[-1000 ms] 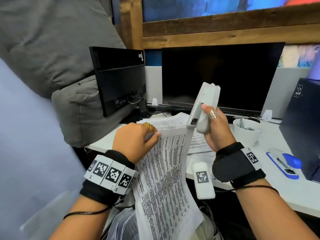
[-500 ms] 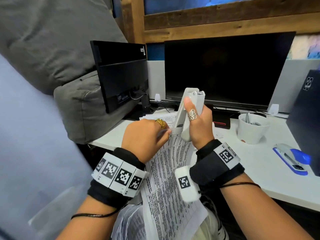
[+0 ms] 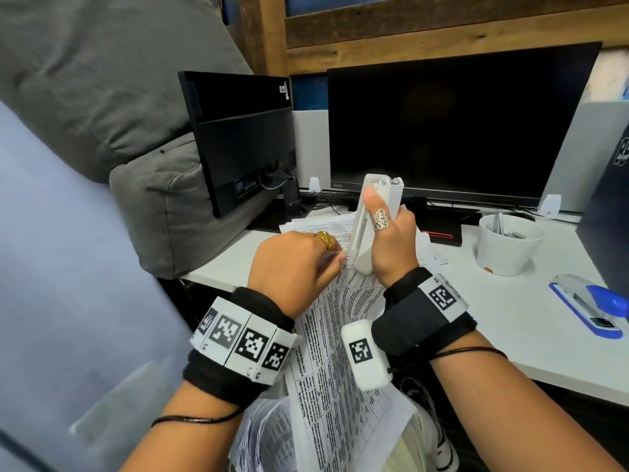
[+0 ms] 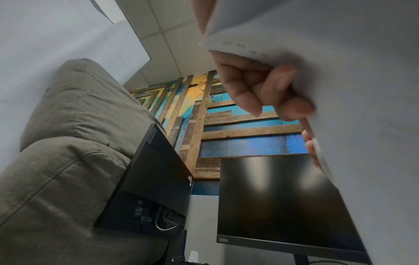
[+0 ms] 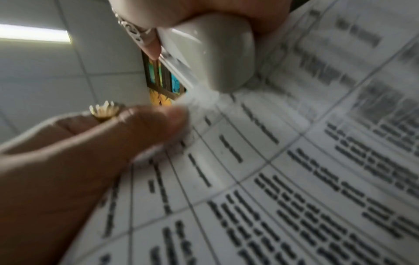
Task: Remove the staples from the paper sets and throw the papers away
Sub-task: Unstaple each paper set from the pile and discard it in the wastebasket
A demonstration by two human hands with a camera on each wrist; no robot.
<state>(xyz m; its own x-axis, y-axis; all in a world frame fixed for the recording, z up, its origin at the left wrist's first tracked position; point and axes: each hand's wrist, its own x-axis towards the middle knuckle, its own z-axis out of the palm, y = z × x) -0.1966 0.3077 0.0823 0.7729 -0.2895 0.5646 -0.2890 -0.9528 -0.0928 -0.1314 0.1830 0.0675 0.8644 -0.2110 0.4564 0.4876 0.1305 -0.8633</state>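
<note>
A stapled set of printed papers hangs off the desk edge over my lap. My left hand pinches its top corner, fingers curled behind the sheet. My right hand grips a white stapler-shaped tool held upright, thumb along its side. The tool's lower tip sits on the paper corner, right beside my left thumb. The staple itself is hidden.
More printed sheets lie on the white desk. A white cup and a blue stapler stand at the right. Two dark monitors and a grey cushion sit behind. Crumpled papers lie below.
My right hand has brought the white tool down and left from above the desk onto the paper corner. The left hand has kept its pinch on the papers.
</note>
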